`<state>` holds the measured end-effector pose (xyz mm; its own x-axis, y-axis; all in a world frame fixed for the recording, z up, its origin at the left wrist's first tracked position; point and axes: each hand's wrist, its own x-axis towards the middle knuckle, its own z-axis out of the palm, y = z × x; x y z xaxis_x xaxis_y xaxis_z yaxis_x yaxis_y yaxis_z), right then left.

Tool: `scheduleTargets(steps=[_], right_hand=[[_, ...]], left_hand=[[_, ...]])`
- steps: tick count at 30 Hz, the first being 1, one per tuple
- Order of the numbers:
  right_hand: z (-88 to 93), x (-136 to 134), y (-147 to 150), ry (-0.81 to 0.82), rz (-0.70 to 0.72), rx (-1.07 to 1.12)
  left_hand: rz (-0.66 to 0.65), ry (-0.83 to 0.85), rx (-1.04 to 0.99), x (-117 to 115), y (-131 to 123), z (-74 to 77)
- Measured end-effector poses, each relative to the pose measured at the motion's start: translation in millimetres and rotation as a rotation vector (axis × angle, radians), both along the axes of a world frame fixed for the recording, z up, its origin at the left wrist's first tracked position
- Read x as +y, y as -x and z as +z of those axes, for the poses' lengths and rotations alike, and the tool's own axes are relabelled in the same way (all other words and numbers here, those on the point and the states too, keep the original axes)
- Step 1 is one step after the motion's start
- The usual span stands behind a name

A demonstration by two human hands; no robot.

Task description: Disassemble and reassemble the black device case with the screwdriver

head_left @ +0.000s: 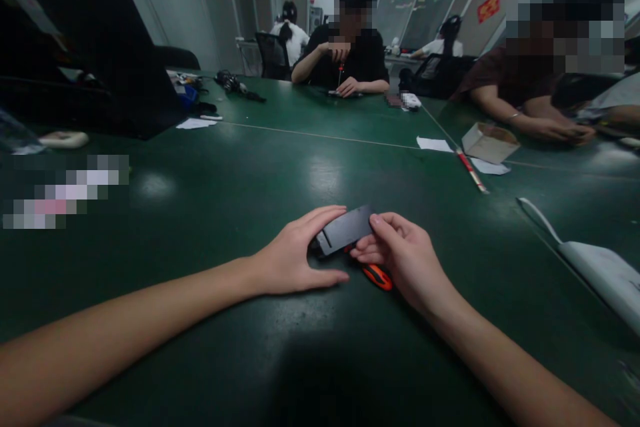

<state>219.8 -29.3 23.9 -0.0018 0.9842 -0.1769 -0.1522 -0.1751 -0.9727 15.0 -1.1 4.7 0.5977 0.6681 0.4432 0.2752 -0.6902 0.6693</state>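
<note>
A flat, dark grey rectangular piece (345, 230) is tilted a little above or on the green table, with a narrow black slot near its left end. Under that end shows a black part, mostly hidden by my fingers. My right hand (405, 250) pinches the right end of the piece between thumb and fingers. Around the left end curves my left hand (293, 250), its fingers along the far edge and its thumb stretched out, apart from the piece. An orange-and-black handle (379, 276) lies below my right hand; the rest of that tool is hidden.
On the green table (200, 213) are a white flat device with a cable (603, 273) at right, a small open box (490, 141), white paper (434, 144) and a red-and-white stick (471, 171). A large black panel (100, 33) stands at left. Across sits a person (345, 53) with a screwdriver.
</note>
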Motion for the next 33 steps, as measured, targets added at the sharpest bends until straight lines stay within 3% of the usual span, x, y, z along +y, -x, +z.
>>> scheduleTargets(steps=[3, 8, 11, 13, 16, 20, 26, 33], right_hand=[[1.3, -2, -2, -0.068, 0.053, -0.151], [2.1, -5, -9, -0.430, 0.110, -0.789], [3.5, -5, -15, -0.551, 0.225, -1.131], [5.8, -4, -19, -0.577, 0.352, -1.242], [11.6, -1, -29, -0.645, 0.522, -1.297], [21.5, 9, -49, -0.784, 0.608, -1.284], [27.1, 17, -66, -0.986, 0.413, -1.239], [24.4, 12, -58, -1.038, 0.322, -1.194]], left_hand=[[0.140, 0.013, 0.011, 0, -1, -1.5], [0.192, 0.043, 0.041, 5, 2, -3.2], [0.233, 0.065, 0.039, 11, 6, -3.7], [0.258, 0.063, 0.040, 18, 10, -4.0], [0.263, 0.045, 0.066, 28, 18, -4.0], [0.300, 0.012, 0.072, 38, 26, -4.2], [0.294, -0.022, 0.062, 37, 26, -4.1], [0.290, -0.018, 0.041, 36, 25, -3.6]])
